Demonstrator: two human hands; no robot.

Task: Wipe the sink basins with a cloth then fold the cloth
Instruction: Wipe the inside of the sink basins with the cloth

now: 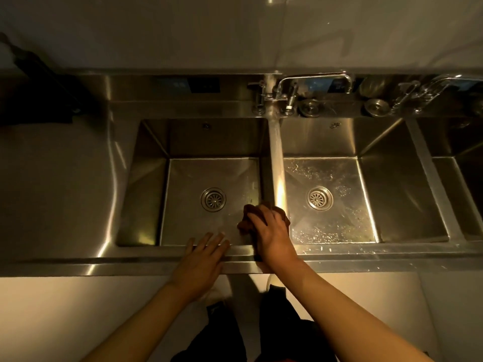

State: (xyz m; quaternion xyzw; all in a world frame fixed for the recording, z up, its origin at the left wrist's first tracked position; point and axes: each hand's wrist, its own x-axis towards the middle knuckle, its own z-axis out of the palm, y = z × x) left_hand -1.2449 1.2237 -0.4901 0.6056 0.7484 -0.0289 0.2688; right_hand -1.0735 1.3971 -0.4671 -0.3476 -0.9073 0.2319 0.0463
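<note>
A steel sink unit has a left basin (183, 184) and a middle basin (347, 212), each with a round drain. A dark brown cloth (244, 224) lies bunched on the divider between them, near its front end. My right hand (271, 232) presses down on the cloth with fingers spread over it. The left hand (203, 257) rests flat on the sink's front rim, fingers straight and reaching over the left basin's edge. Water drops cover the middle basin's floor.
A third basin (460, 163) is cut off at the right. Taps (285, 92) and two loose drain plugs (309, 107) stand on the back ledge. Pale counter lies to the left, with a dark object (39, 95) at its back.
</note>
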